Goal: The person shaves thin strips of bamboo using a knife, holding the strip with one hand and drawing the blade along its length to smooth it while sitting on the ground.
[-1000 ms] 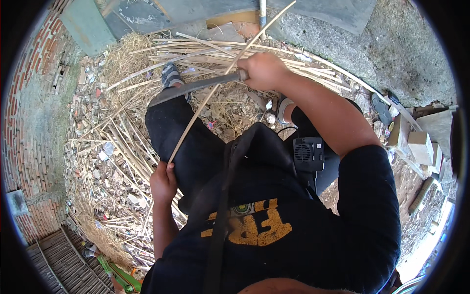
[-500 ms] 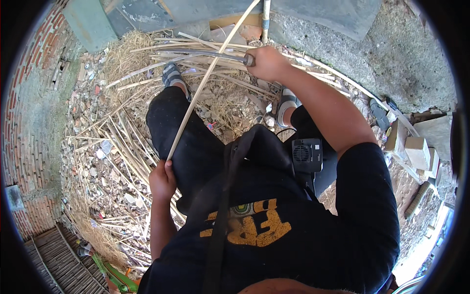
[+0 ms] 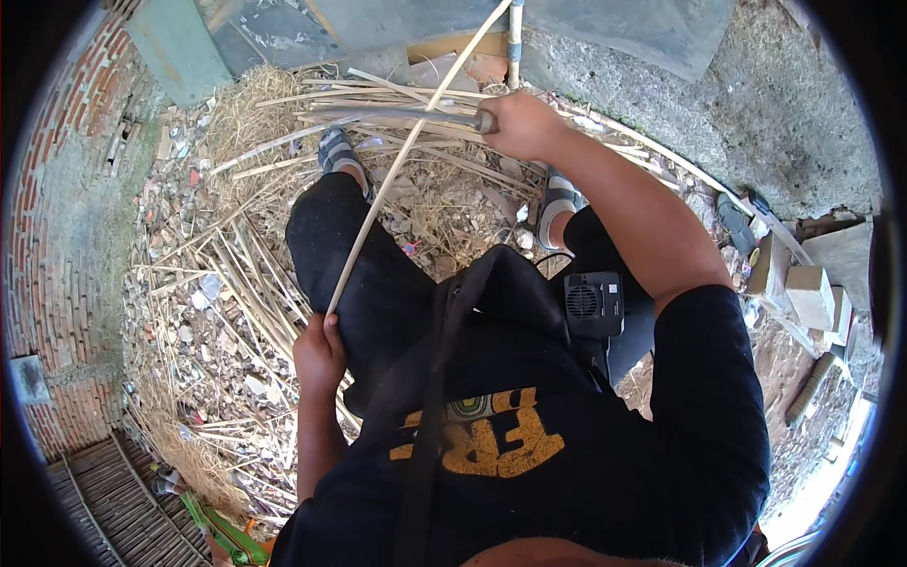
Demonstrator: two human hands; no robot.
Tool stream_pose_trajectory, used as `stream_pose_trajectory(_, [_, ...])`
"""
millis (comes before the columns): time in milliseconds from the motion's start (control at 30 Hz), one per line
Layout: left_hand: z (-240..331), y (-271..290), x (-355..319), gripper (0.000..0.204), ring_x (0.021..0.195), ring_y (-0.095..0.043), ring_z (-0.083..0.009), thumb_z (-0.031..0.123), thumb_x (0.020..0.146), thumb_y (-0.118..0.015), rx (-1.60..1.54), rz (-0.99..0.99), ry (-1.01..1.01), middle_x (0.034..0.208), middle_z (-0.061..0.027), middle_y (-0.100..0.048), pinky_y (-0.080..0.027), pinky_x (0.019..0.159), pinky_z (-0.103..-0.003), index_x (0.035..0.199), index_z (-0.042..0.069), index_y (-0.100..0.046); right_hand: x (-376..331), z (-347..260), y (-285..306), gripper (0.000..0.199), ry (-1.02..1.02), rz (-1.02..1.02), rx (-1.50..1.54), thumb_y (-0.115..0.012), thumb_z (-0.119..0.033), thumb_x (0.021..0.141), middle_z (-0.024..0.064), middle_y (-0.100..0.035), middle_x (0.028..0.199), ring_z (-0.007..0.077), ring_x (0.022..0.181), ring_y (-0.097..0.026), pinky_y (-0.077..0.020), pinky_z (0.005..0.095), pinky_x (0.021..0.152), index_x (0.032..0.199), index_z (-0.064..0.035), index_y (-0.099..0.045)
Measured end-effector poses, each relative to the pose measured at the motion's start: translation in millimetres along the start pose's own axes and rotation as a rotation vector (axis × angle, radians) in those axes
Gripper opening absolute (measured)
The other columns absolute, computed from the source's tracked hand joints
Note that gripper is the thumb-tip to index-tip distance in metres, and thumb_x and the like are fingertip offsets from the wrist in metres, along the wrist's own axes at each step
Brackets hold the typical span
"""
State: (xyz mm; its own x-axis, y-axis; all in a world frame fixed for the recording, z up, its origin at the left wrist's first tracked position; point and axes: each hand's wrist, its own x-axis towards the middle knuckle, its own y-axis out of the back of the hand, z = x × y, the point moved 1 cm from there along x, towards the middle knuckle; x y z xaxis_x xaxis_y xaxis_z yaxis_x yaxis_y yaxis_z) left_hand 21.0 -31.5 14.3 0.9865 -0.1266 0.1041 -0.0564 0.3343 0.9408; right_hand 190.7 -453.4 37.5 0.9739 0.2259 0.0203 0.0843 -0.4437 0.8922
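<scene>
The left hand (image 3: pixel 319 354) rests beside the left thigh, thumb and fingers clamped on the lower end of a long, thin strip of pale tan wood (image 3: pixel 384 194) (the fingertips themselves are turned out of sight). The strip slants over the left thigh, clad in black trousers (image 3: pixel 326 222), and runs up toward the grey panels (image 3: pixel 359 33) beyond the ground's far edge. The right hand (image 3: pixel 524 125) is held out ahead, its fingers wrapped tightly round the handle of a dark, long-bladed metal knife (image 3: pixel 453 117). The blade points left and crosses the strip's upper part; whether the two touch cannot be told.

Beneath, the rubble-strewn ground (image 3: pixel 175 331) carries a heap of pale, slender wooden strips (image 3: pixel 274 148) toward its far edge, with dry yellow straw (image 3: pixel 250 104) by its far left corner. Pale rectangular blocks (image 3: pixel 810 293) sit along its right edge.
</scene>
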Motion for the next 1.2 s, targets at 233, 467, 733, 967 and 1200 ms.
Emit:
stream_pose_trajectory(233, [3.8,-0.7,1.0,0.035,0.063,-0.059,-0.048,0.03,0.103,-0.05,0.055,-0.035,0.016,0.064,-0.0241,-0.058,-0.043,0.055,-0.056,0.08,0.004,-0.052,4.9,24.3,-0.6,0.027,-0.083,0.023,-0.114,-0.065,-0.02,0.078,0.0188,-0.071,0.09,0.0372,0.089,-0.069,-0.056,0.0471,0.082,0.101,-0.007,-0.068])
stream_pose_trajectory(467, [4.6,6.2,2.0,0.036,0.064,-0.059,-0.0482,0.032,0.103,-0.05,0.053,-0.088,-0.001,0.066,-0.0241,-0.059,-0.043,0.057,-0.057,0.08,0.004,-0.051,-5.9,12.9,8.5,0.026,-0.032,0.031,-0.15,-0.066,-0.021,0.077,0.0183,-0.071,0.087,0.0378,0.085,-0.069,-0.0557,0.0478,0.078,0.1,-0.0086,-0.069])
stream_pose_trajectory(733, [2.5,13.5,-2.6,0.037,0.062,-0.057,-0.0478,0.033,0.102,-0.052,-0.102,-0.085,-0.001,0.063,-0.0237,-0.057,-0.041,0.055,-0.055,0.079,0.004,-0.05,-24.9,7.6,43.3,0.024,0.11,-0.02,0.196,-0.079,-0.024,0.081,0.0078,-0.065,0.071,0.0271,0.067,-0.064,-0.0506,0.039,0.064,0.094,-0.0076,-0.068])
stream_pose_trajectory(967, [7.3,33.4,-4.9,0.032,0.064,-0.064,-0.0404,0.036,0.098,-0.06,-0.082,-0.044,0.039,0.066,-0.018,-0.062,-0.048,0.057,-0.05,0.085,0.006,-0.059,-27.1,-9.3,49.8,0.027,-0.265,-0.066,0.566,-0.079,-0.027,0.086,-0.0023,-0.058,0.07,0.0072,0.051,-0.048,-0.0389,0.0271,0.049,0.103,-0.0081,-0.07])
stream_pose_trajectory(1200, [8.6,53.0,-1.6,0.035,0.069,-0.066,-0.0387,0.04,0.096,-0.06,0.011,-0.137,0.071,0.07,-0.016,-0.065,-0.051,0.064,-0.049,0.091,0.006,-0.062,-34.2,-17.7,54.0,0.027,-0.19,-0.152,0.679,-0.08,-0.021,0.082,-0.0031,-0.063,0.074,0.0061,0.055,-0.049,-0.038,0.0254,0.05,0.103,-0.009,-0.071])
